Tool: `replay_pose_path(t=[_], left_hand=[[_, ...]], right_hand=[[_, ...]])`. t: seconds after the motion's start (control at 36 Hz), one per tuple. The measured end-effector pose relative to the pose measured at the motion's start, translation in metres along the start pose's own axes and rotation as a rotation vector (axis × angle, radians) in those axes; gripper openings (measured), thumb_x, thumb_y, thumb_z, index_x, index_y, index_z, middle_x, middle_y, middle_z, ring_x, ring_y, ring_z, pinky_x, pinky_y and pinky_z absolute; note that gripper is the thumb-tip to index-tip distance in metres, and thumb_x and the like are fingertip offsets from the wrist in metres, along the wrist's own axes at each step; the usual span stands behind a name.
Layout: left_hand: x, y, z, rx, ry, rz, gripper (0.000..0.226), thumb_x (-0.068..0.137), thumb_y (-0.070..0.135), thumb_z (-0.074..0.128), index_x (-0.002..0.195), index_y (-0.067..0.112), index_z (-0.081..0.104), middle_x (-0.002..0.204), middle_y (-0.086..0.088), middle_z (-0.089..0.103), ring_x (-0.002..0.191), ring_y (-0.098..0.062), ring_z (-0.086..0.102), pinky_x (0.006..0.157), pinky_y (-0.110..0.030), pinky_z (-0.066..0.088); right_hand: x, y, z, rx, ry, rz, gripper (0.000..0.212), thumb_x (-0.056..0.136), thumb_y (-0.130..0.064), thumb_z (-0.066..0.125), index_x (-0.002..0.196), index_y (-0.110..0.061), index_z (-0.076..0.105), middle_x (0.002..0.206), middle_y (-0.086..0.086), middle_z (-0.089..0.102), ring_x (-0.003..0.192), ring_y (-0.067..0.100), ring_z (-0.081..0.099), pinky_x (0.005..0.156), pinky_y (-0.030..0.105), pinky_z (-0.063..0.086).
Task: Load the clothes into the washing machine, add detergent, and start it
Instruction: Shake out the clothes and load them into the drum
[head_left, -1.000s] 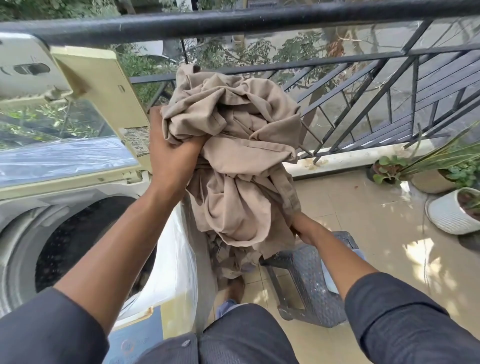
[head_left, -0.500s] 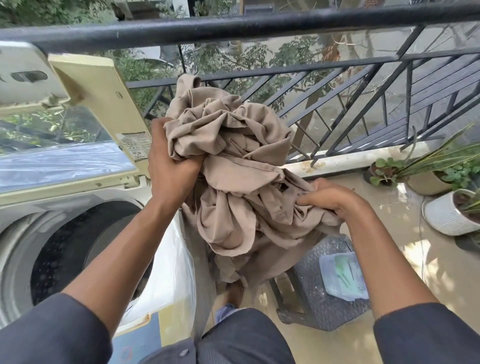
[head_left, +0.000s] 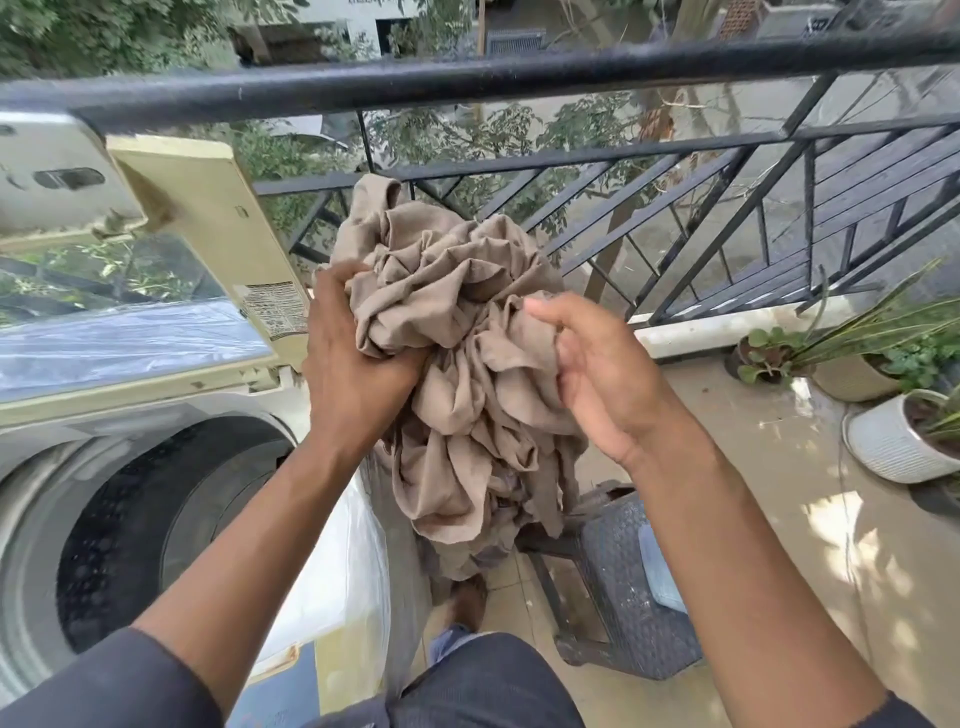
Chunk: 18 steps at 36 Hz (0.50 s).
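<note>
A bunched beige garment (head_left: 457, 332) hangs in the air to the right of the top-loading washing machine (head_left: 62, 431). My left hand (head_left: 353, 358) grips the bundle at its left side, fingers dug into the folds. My right hand (head_left: 597, 374) holds the cloth on the right, its fingers curled round a fold near the top. The machine's cream lid (head_left: 208, 228) stands raised and the dark drum (head_left: 156, 525) lies open at lower left. The garment's tail dangles toward the floor.
A black metal railing (head_left: 519, 83) runs across in front of me. A dark woven stool (head_left: 628, 587) with a pale packet on it stands below the garment. Potted plants (head_left: 893, 431) sit on the tiled floor at right.
My right hand rose from under the bundle to its upper right side and gathered more cloth. The bundle is more compact and sits slightly further left, nearer the machine.
</note>
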<state>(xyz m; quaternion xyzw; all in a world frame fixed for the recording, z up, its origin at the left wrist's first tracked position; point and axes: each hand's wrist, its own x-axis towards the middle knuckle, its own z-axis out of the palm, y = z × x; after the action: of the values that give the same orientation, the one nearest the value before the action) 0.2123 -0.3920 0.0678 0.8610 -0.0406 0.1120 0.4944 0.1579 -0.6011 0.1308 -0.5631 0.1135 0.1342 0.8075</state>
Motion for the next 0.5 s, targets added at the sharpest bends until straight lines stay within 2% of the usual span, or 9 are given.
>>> replay_pose_path(t=[0.03, 0.06, 0.11, 0.14, 0.19, 0.25, 0.33, 0.42, 0.5], left_hand=[[0.001, 0.001, -0.001, -0.026, -0.048, -0.003, 0.069, 0.078, 0.049, 0.083, 0.133, 0.032, 0.044, 0.127, 0.004, 0.063, 0.116, -0.024, 0.064, 0.088, -0.051, 0.056], [0.002, 0.001, -0.003, -0.056, -0.102, -0.004, 0.075, 0.077, 0.05, 0.086, 0.136, 0.033, 0.044, 0.132, 0.002, 0.061, 0.123, -0.025, 0.062, 0.096, -0.054, 0.056], [0.004, 0.002, -0.007, -0.118, -0.215, -0.011, 0.089, 0.07, 0.062, 0.088, 0.141, 0.034, 0.041, 0.142, -0.003, 0.054, 0.134, -0.025, 0.056, 0.109, -0.057, 0.051], [0.004, 0.003, -0.008, -0.138, -0.267, -0.011, 0.097, 0.065, 0.072, 0.088, 0.142, 0.038, 0.039, 0.145, -0.005, 0.05, 0.138, -0.025, 0.053, 0.113, -0.056, 0.049], [0.002, 0.006, -0.009, -0.132, -0.343, 0.004, 0.11, 0.055, 0.089, 0.081, 0.145, 0.047, 0.033, 0.148, -0.005, 0.041, 0.144, -0.024, 0.047, 0.118, -0.055, 0.045], [-0.002, 0.009, -0.005, -0.075, -0.372, 0.027, 0.124, 0.048, 0.093, 0.081, 0.15, 0.043, 0.031, 0.147, -0.006, 0.037, 0.148, -0.026, 0.041, 0.122, -0.056, 0.042], [-0.004, 0.009, 0.0, -0.018, -0.37, 0.044, 0.138, 0.041, 0.089, 0.086, 0.156, 0.037, 0.029, 0.145, -0.005, 0.035, 0.147, -0.024, 0.04, 0.124, -0.054, 0.041], [0.001, 0.004, -0.001, -0.006, -0.383, 0.039, 0.14, 0.037, 0.086, 0.09, 0.155, 0.037, 0.03, 0.148, -0.006, 0.037, 0.147, -0.025, 0.042, 0.121, -0.055, 0.043], [0.003, -0.002, -0.002, 0.004, -0.352, 0.054, 0.133, 0.041, 0.067, 0.099, 0.152, 0.03, 0.035, 0.147, -0.009, 0.042, 0.144, -0.029, 0.046, 0.114, -0.056, 0.048]], right_hand=[[-0.002, -0.002, 0.006, 0.024, -0.039, -0.002, 0.028, 0.105, -0.027, 0.049, 0.106, -0.006, 0.066, 0.09, 0.001, 0.075, 0.08, 0.009, 0.072, 0.071, 0.022, 0.057], [-0.003, -0.004, 0.011, 0.042, -0.07, 0.0, 0.035, 0.106, -0.033, 0.047, 0.115, -0.006, 0.069, 0.1, 0.004, 0.077, 0.093, 0.014, 0.074, 0.085, 0.029, 0.06], [-0.003, -0.007, 0.019, 0.058, -0.115, 0.009, 0.055, 0.107, -0.045, 0.045, 0.14, -0.005, 0.06, 0.129, 0.015, 0.071, 0.124, 0.028, 0.065, 0.116, 0.051, 0.044], [-0.003, -0.008, 0.022, 0.067, -0.162, 0.024, 0.063, 0.107, -0.051, 0.042, 0.146, -0.003, 0.055, 0.138, 0.019, 0.065, 0.134, 0.034, 0.059, 0.122, 0.056, 0.036], [-0.001, -0.009, 0.03, 0.052, -0.238, 0.042, 0.073, 0.107, -0.061, 0.035, 0.149, -0.004, 0.05, 0.146, 0.024, 0.058, 0.142, 0.04, 0.05, 0.121, 0.061, 0.035], [0.0, -0.007, 0.04, 0.037, -0.266, 0.035, 0.072, 0.107, -0.063, 0.032, 0.153, -0.011, 0.047, 0.15, 0.02, 0.056, 0.143, 0.035, 0.05, 0.112, 0.054, 0.047], [0.003, -0.003, 0.051, -0.007, -0.261, 0.043, 0.069, 0.105, -0.066, 0.032, 0.156, -0.021, 0.044, 0.152, 0.01, 0.056, 0.145, 0.023, 0.049, 0.12, 0.052, 0.039], [0.002, -0.005, 0.047, -0.051, -0.299, 0.071, 0.075, 0.101, -0.071, 0.03, 0.156, -0.022, 0.043, 0.15, 0.007, 0.059, 0.142, 0.02, 0.053, 0.113, 0.046, 0.046], [0.003, -0.006, 0.038, -0.188, -0.311, 0.134, 0.087, 0.092, -0.084, 0.027, 0.161, -0.031, 0.036, 0.157, 0.0, 0.052, 0.146, 0.021, 0.049, 0.122, 0.052, 0.036]])
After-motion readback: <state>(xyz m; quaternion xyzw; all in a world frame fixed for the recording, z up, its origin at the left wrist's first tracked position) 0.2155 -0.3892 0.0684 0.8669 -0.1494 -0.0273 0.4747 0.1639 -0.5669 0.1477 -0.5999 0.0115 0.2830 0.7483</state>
